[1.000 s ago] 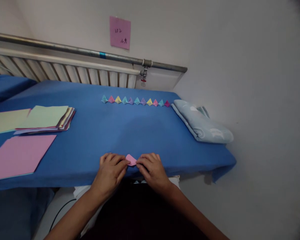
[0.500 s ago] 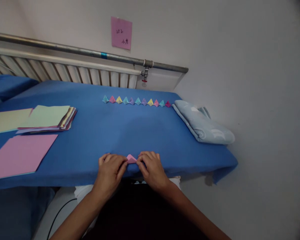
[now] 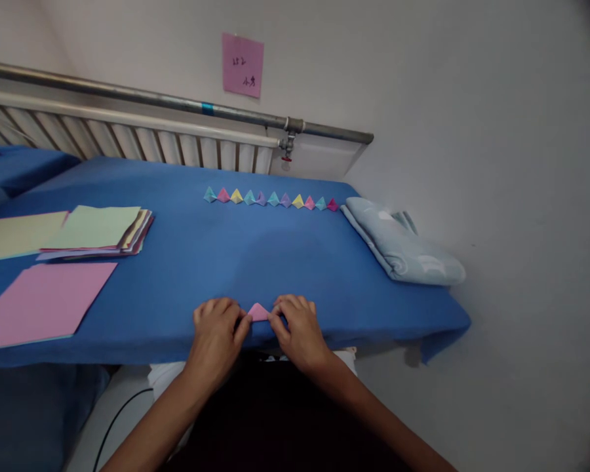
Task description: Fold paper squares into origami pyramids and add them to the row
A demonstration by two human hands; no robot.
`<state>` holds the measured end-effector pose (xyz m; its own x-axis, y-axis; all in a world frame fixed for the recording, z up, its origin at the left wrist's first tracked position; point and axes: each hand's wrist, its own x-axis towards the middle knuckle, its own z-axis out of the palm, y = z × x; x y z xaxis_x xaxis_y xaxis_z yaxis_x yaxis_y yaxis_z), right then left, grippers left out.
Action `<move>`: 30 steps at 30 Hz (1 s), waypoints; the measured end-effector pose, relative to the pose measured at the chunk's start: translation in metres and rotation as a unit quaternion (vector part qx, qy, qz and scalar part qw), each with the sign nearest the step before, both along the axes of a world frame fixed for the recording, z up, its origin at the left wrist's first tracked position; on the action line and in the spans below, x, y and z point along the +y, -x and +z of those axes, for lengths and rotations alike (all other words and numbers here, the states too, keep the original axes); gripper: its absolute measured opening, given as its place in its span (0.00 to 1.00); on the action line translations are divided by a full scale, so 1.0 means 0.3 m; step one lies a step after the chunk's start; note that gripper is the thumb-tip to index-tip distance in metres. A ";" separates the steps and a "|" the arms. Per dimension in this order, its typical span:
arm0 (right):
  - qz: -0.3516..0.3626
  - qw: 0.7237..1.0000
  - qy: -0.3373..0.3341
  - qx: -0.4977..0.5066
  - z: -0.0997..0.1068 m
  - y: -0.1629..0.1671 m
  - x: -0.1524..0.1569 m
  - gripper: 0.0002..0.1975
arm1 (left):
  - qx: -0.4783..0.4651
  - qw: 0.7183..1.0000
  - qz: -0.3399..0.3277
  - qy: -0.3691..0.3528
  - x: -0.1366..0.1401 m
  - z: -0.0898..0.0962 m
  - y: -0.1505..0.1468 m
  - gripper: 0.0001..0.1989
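Your left hand (image 3: pixel 219 332) and right hand (image 3: pixel 299 329) pinched the pink paper (image 3: pixel 259 313) at its ends, near edge of the blue cloth (image 3: pixel 187 262). Within 1 second, slanted outline became a triangle; folding apparently advanced.

A person's left hand (image 3: pixel 217 335) and right hand (image 3: pixel 299 331) flank a folded pink paper (image 3: pixel 258 313), thumb and bent fingers of each pinching its nearer end. Knuckles up, the left forearm (image 3: pixel 164 416) and right forearm (image 3: pixel 378 416) slant inward toward the paper.
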<state>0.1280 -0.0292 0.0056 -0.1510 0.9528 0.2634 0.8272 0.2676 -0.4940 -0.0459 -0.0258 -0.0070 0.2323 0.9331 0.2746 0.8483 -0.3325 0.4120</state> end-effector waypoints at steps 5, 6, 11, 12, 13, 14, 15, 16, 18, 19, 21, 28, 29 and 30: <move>-0.016 1.000 -0.003 0.010 -0.008 0.006 0.009 0.08 | 0.010 1.000 0.010 0.004 0.008 -0.004 -0.003 0.11; -0.017 1.000 -0.004 0.013 -0.009 0.006 0.011 0.08 | 0.011 1.000 0.011 0.005 0.009 -0.004 -0.003 0.11; -0.019 1.000 -0.005 0.023 -0.008 0.001 0.015 0.09 | 0.018 1.000 0.016 0.013 0.011 0.005 -0.005 0.11; -0.020 1.000 -0.004 0.024 -0.007 0.001 0.015 0.09 | 0.020 1.000 0.018 0.016 0.011 0.008 -0.006 0.11; -0.020 0.999 -0.004 0.024 -0.007 0.000 0.015 0.09 | 0.021 0.999 0.020 0.018 0.012 0.011 -0.007 0.11; -0.021 0.999 -0.004 0.025 -0.007 0.000 0.014 0.09 | 0.023 0.999 0.022 0.020 0.012 0.015 -0.009 0.11; -0.022 0.999 -0.003 0.025 -0.008 0.000 0.014 0.09 | 0.025 0.999 0.023 0.023 0.013 0.018 -0.010 0.10; -0.023 0.999 -0.003 0.025 -0.009 0.000 0.014 0.09 | 0.027 0.999 0.023 0.025 0.014 0.020 -0.011 0.10; -0.024 0.999 -0.001 0.025 -0.010 0.001 0.014 0.09 | 0.029 0.999 0.023 0.030 0.016 0.026 -0.012 0.10; -0.024 0.999 0.000 0.025 -0.010 0.002 0.014 0.09 | 0.030 0.999 0.024 0.032 0.016 0.028 -0.013 0.10; -0.025 0.999 0.001 0.024 -0.009 0.003 0.013 0.09 | 0.032 0.999 0.025 0.035 0.017 0.032 -0.014 0.10; -0.028 0.999 0.002 0.020 -0.008 0.003 0.011 0.09 | 0.035 0.998 0.029 0.038 0.019 0.032 -0.015 0.11; -0.029 0.999 0.001 0.019 -0.008 0.003 0.011 0.09 | 0.035 0.998 0.029 0.037 0.019 0.031 -0.015 0.11; -0.030 0.999 0.001 0.018 -0.009 0.004 0.012 0.09 | 0.036 0.998 0.029 0.036 0.018 0.031 -0.015 0.10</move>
<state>0.1269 -0.0257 0.0029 -0.0839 0.9604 0.2655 0.8237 0.2168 -0.5239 -0.0413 -0.0203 0.0022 0.1936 0.9625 0.1900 0.8936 -0.2530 0.3707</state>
